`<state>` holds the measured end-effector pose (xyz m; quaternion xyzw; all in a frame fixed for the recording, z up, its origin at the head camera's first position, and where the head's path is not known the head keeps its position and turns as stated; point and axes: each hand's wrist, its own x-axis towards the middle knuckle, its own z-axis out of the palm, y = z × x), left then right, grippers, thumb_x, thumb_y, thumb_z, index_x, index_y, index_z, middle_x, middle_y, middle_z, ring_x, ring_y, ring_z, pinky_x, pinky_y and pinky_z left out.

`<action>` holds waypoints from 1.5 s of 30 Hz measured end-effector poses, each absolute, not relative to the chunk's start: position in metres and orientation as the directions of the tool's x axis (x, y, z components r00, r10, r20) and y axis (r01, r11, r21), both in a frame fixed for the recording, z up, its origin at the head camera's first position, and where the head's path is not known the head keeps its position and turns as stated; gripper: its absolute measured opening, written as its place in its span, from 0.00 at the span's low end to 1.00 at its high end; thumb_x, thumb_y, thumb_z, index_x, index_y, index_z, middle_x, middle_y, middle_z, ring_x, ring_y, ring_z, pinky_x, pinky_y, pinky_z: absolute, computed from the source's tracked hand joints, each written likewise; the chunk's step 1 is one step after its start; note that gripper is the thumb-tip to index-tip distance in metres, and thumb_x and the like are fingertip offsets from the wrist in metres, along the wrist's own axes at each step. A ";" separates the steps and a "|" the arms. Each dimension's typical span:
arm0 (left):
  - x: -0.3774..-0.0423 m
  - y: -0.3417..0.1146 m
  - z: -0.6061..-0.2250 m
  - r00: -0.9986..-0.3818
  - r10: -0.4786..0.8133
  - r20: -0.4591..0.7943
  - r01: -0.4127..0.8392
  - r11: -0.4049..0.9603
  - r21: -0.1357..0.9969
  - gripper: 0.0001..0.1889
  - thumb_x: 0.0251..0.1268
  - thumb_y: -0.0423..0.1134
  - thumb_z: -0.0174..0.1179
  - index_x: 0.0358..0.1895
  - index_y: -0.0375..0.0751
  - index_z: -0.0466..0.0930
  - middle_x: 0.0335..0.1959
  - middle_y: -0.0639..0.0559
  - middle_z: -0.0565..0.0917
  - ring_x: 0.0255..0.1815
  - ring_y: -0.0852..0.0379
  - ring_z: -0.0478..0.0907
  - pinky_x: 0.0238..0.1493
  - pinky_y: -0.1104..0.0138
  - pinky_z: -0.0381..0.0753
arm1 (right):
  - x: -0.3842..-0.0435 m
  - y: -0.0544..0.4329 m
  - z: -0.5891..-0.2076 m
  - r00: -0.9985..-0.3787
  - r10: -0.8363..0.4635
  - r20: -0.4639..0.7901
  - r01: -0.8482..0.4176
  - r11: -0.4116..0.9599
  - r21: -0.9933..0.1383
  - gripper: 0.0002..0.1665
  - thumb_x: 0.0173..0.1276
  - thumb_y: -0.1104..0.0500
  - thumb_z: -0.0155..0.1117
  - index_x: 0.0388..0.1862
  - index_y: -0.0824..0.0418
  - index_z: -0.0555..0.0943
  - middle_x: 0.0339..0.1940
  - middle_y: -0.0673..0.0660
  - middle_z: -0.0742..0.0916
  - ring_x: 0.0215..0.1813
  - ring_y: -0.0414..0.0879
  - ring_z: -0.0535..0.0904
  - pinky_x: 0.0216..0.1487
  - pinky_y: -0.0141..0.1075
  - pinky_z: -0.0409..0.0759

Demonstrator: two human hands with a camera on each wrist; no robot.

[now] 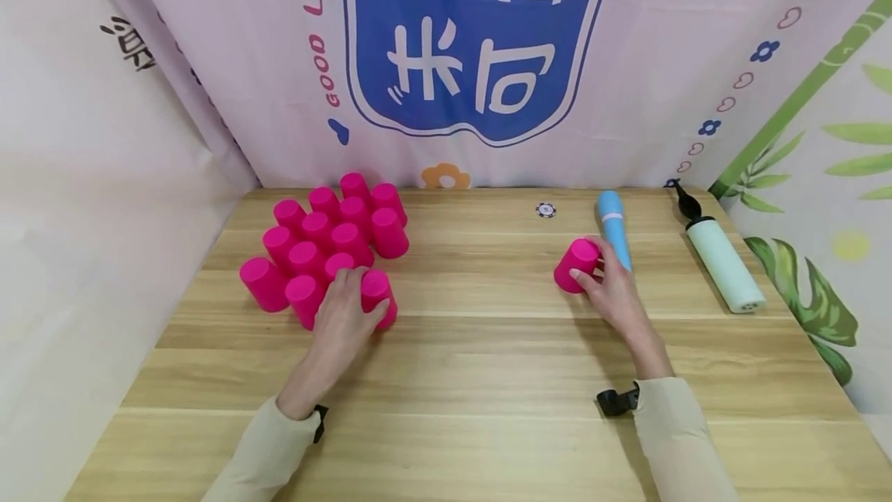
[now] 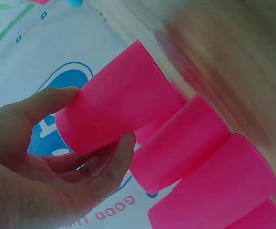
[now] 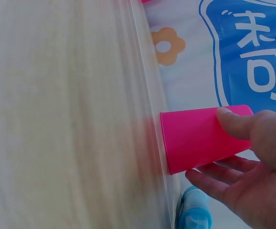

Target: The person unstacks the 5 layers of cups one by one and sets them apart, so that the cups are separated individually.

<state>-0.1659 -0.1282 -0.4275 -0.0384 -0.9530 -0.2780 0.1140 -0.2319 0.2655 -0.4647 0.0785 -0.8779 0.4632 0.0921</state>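
Upside-down pink cups [image 1: 317, 227] stand in a tight cluster at the table's left. At its front right corner, my left hand [image 1: 341, 320] grips one pink cup [image 1: 377, 285] between thumb and fingers. The left wrist view shows this held cup [image 2: 114, 100] right beside its neighbours [image 2: 185, 138]. Over on the right, another inverted pink cup [image 1: 577, 262] is in my right hand [image 1: 616, 293]. In the right wrist view the thumb lies on one side of that cup [image 3: 199, 138] and the fingers on the other, its rim close to the tabletop.
Just behind the right hand lies a light blue cylinder [image 1: 612, 215] with a pale band. A mint hand pump [image 1: 725, 266] with a black nozzle lies farther right. A small poker chip [image 1: 546, 211] is near the back edge, before a printed curtain [image 1: 279, 138].
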 end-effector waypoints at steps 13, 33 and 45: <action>-0.160 -0.127 -0.438 -0.968 0.020 0.251 0.155 0.833 0.532 0.31 0.56 0.34 0.69 0.61 0.27 0.67 0.50 0.36 0.72 0.45 0.42 0.75 0.43 0.49 0.81 | -0.236 0.279 -0.464 -0.970 -0.080 0.230 -0.235 0.557 -0.797 0.37 0.67 0.69 0.60 0.72 0.66 0.56 0.61 0.72 0.72 0.62 0.67 0.71 0.59 0.56 0.73; -0.163 -0.113 -0.431 -0.981 0.087 0.171 0.163 0.850 0.501 0.28 0.53 0.33 0.71 0.56 0.28 0.70 0.48 0.39 0.75 0.43 0.45 0.76 0.43 0.51 0.81 | -0.247 0.128 -0.434 -0.883 -0.338 0.326 -0.434 0.322 -0.841 0.37 0.60 0.64 0.71 0.66 0.62 0.66 0.56 0.62 0.80 0.56 0.54 0.79 0.55 0.42 0.79; -0.166 -0.105 -0.435 -0.979 0.091 0.183 0.171 0.857 0.487 0.29 0.52 0.33 0.72 0.58 0.30 0.71 0.47 0.40 0.75 0.40 0.48 0.75 0.38 0.54 0.83 | -0.265 0.057 -0.464 -0.822 -0.497 0.277 -0.497 0.391 -0.775 0.36 0.60 0.62 0.71 0.66 0.63 0.67 0.59 0.59 0.79 0.55 0.52 0.79 0.55 0.41 0.79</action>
